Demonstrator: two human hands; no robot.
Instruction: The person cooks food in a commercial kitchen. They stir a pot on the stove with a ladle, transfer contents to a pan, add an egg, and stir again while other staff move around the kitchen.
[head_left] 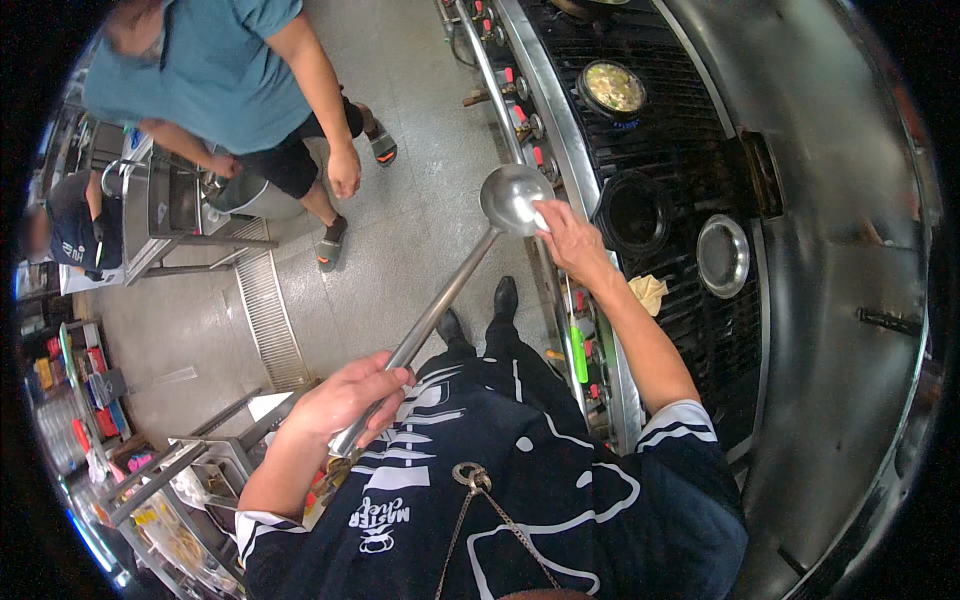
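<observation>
A long-handled steel ladle point(455, 282) slants across in front of my body, its round bowl up and to the right. My left hand point(358, 395) is closed round the lower part of its handle. At the bowl's right rim, the fingers of my right hand point(576, 245) are closed on the edge. Something small and white shows at those fingertips, too little of it to name. The ladle is held above the floor, beside the front edge of the stove point(545, 75).
Food cooks in a small pot point(613, 88) over a blue flame. Nearer are a dark round pan point(635, 212), a metal dish point(722, 256) and a yellowish cloth point(648, 294). A bright green handle point(578, 355) hangs by the knobs. Left, a person in teal point(215, 75) stands near a sink.
</observation>
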